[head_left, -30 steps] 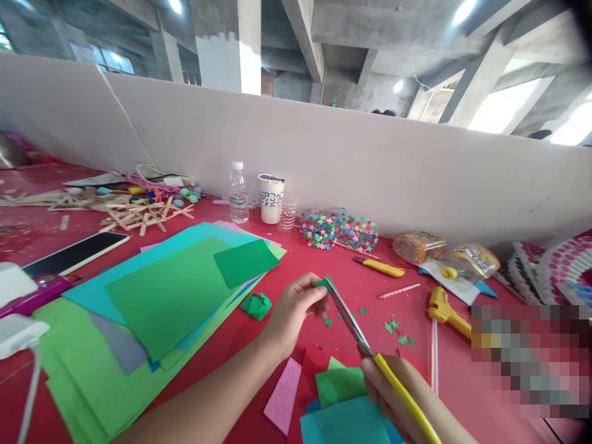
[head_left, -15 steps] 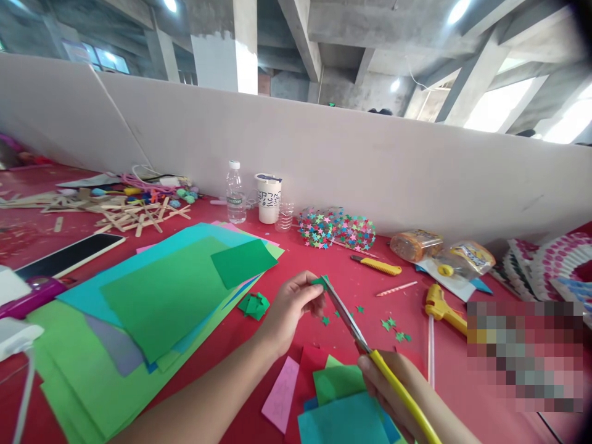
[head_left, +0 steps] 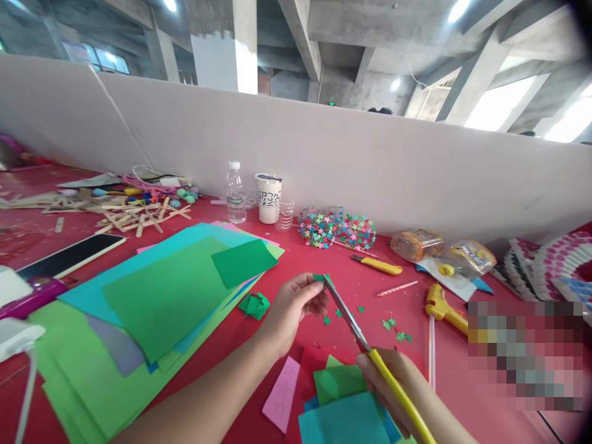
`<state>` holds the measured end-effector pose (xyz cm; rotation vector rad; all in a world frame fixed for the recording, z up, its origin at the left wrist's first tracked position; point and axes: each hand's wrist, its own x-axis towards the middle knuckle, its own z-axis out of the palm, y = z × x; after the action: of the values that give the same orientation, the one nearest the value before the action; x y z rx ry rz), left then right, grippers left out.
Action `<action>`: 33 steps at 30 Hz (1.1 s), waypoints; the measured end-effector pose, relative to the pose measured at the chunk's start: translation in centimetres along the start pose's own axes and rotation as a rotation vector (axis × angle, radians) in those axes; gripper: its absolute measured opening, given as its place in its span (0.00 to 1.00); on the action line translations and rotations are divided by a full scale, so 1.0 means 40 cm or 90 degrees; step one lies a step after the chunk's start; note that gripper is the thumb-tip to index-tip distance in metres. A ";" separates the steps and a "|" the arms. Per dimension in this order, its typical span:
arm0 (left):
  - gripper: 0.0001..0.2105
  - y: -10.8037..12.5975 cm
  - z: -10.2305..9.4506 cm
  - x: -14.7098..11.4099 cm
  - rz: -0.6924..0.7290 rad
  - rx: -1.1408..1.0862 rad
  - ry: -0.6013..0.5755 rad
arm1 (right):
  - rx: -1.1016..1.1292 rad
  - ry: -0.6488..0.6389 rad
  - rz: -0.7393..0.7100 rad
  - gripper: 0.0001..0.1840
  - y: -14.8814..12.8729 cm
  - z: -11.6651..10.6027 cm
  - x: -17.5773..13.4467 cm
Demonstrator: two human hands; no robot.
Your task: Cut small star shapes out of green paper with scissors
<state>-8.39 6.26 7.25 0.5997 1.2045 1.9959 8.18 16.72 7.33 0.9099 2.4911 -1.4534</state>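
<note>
The left hand point(head_left: 292, 308) partly hides the green scrap point(head_left: 318, 277), whose outline seems too small to tell.

Water bottle point(head_left: 235, 213): a greenish label is worn, left of the frame's centre; its lettering cannot be made out.
White cup point(head_left: 268, 213): bold dark characters are printed on its side, left of centre; no word can be read.
Clear plastic bottle point(head_left: 472, 266): label print is blurred, right of frame.
Green sign point(head_left: 332, 104): too small to be read, upper middle.
</note>
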 end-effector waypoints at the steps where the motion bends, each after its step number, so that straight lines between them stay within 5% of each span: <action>1: 0.06 0.000 0.001 0.000 0.003 -0.002 0.008 | -0.001 0.003 -0.003 0.27 0.003 0.001 0.002; 10: 0.04 0.003 -0.005 0.009 0.023 -0.020 0.071 | 0.017 0.000 -0.011 0.26 0.012 0.005 0.006; 16: 0.07 0.009 -0.006 0.007 0.096 0.128 0.056 | 0.045 -0.035 -0.028 0.28 -0.003 -0.004 -0.011; 33: 0.08 0.014 -0.006 0.004 0.144 0.219 0.047 | 0.070 -0.057 -0.045 0.33 -0.008 -0.015 -0.026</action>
<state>-8.87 6.08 7.66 0.8703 1.6035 2.0224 8.96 16.64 8.30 0.7614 2.4228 -1.6297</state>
